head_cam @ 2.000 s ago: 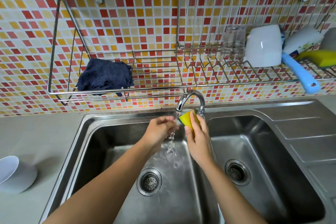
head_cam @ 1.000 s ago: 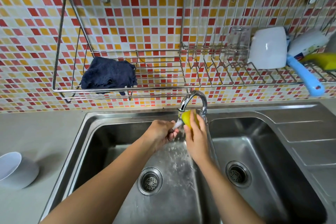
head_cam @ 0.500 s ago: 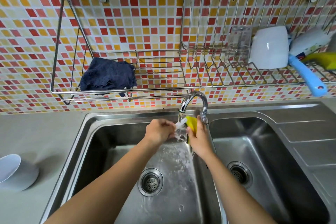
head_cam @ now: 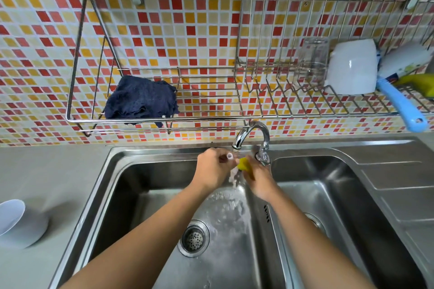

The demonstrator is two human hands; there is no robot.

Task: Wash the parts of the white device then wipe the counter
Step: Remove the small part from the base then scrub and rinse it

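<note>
Scrubbing a small part under the running tap

The left hand (head_cam: 212, 169) is pinching a small white tube-shaped part (head_cam: 229, 156) beneath the curved chrome faucet (head_cam: 252, 135), while the right hand (head_cam: 257, 175) is gripping a yellow sponge (head_cam: 243, 163) against it; next, probably, rinsing and racking it. No writing is legible.

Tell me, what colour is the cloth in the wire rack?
The cloth is dark navy blue, seen in the head view, the only one.

Hands (head_cam: 215, 169) with sponge (head_cam: 244, 164) under tap (head_cam: 251, 135)
</note>
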